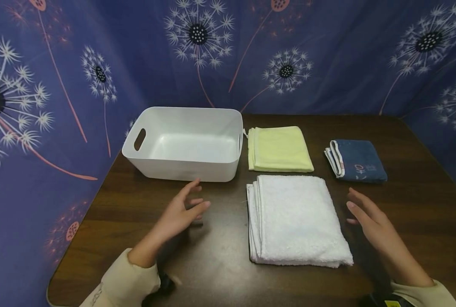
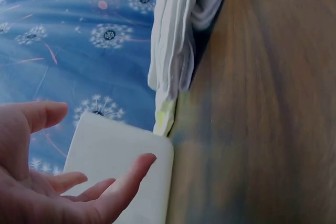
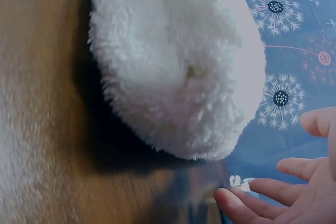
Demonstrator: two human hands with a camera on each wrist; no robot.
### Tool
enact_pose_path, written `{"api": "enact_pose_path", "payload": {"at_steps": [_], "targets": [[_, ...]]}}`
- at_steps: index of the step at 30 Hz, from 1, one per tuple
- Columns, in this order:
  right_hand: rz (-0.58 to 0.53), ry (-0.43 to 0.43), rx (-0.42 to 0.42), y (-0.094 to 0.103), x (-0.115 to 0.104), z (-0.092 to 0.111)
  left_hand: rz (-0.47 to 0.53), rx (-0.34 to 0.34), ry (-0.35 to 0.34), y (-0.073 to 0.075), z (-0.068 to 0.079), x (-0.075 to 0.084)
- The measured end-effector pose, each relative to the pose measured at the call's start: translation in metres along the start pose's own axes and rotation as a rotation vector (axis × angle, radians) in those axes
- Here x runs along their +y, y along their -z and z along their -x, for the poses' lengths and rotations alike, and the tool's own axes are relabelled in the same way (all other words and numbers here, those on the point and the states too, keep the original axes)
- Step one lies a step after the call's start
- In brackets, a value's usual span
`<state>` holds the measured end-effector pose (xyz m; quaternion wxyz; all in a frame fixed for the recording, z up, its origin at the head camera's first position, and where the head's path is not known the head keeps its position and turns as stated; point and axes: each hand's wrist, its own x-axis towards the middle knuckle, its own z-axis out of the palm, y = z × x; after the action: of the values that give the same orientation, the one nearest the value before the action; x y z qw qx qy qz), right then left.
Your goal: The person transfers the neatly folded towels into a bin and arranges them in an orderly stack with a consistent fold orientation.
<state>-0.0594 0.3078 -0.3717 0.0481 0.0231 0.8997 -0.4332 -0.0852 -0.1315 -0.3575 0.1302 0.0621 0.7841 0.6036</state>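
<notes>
A folded white towel (image 1: pixel 294 219) lies on the table between the two hands, its layered edge facing left. My left hand (image 1: pixel 179 215) hovers left of it, just in front of the white bin (image 1: pixel 189 170), fingers loosely spread and holding nothing. To the towel's right is my right hand (image 1: pixel 373 226), apart from it, with relaxed fingers and nothing held. The right wrist view shows the fluffy towel end (image 3: pixel 173 77) beside the fingers. Behind it lie a folded yellow towel (image 1: pixel 279 149) and a folded dark blue towel (image 1: pixel 356 160).
The brown wooden table (image 1: pixel 220 273) carries everything. The bin stands at the back left, with an oval handle hole in its side. A blue curtain (image 1: pixel 327 42) printed with dandelions hangs behind the table and along its sides.
</notes>
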Motion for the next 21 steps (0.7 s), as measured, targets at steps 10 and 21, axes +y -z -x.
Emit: {"api": "enact_pose_path", "payload": {"at_steps": [10,21], "targets": [[-0.218,-0.085,-0.023,-0.007,0.063,-0.024,0.347,-0.056,0.128,-0.01,-0.008,-0.005],[-0.362,-0.093,-0.072,-0.008,0.032,-0.015,0.506,-0.155,0.192,-0.022,-0.012,-0.008]]}}
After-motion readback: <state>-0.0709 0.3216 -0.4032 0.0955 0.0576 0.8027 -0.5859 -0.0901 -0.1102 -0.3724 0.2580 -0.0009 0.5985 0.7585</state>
